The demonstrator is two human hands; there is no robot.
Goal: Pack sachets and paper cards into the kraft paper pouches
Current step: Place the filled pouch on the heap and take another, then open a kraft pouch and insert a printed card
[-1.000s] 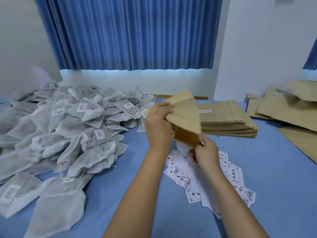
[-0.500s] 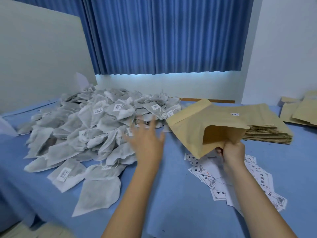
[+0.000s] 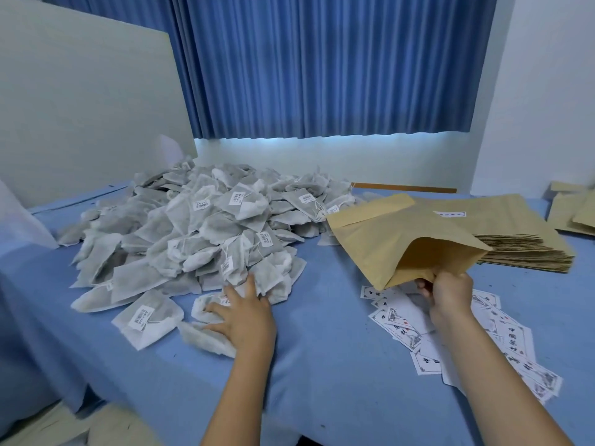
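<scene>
Left hand (image 3: 244,313) is lying spread-fingered on a couple of limp, fuzzy white sachets (image 3: 206,338) at the near edge of the big crumpled heap (image 3: 206,233), just touching them, not curling round any. Right hand (image 3: 449,292) is pinching the kraft pouch (image 3: 386,239) by the lip of its mouth, which is gaping wide. The pouch's smooth tan paper is hovering over the scattered printed paper cards (image 3: 502,336) on the blue cloth (image 3: 322,349). A flat stack of pouches (image 3: 528,243) is sitting just behind.

Sachet heap (image 3: 206,239) lies left of pouch stack (image 3: 515,239), cards (image 3: 450,336) in front.
</scene>
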